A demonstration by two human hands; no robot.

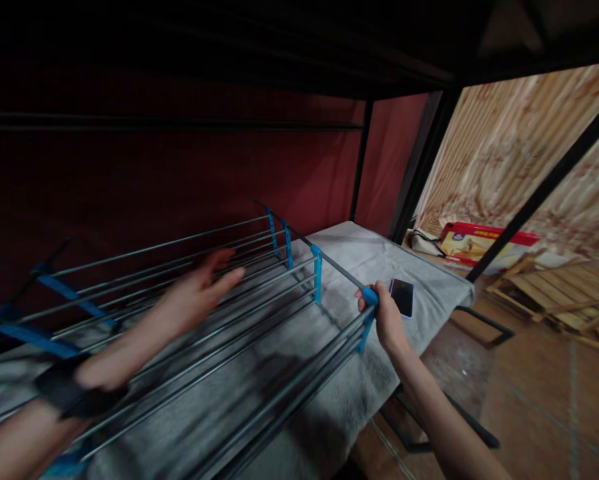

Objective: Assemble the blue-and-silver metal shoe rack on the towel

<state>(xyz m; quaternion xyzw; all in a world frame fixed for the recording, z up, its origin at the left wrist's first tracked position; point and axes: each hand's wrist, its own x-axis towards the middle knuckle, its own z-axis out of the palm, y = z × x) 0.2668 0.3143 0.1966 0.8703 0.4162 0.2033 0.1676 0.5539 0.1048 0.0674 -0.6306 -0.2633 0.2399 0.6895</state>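
Observation:
A folding drying rack [239, 327] with grey metal rods and blue plastic joints lies across the grey cloth of the bed. At its near right corner, my right hand [386, 317] is closed around the blue corner joint. My left hand [206, 283] is over the middle of the rods, its fingers apart and holding nothing. A black band [74, 387] circles my left wrist. The rack's far left end is dark and partly blurred, and my left forearm covers some of its rods.
A phone [402, 297] lies on the grey bed cover [349, 240] beyond my right hand. Black frame posts [362, 160] and a dark red curtain [179, 180] enclose the bed. On the floor at right are a red and yellow box [484, 245] and a folded wooden item [554, 293].

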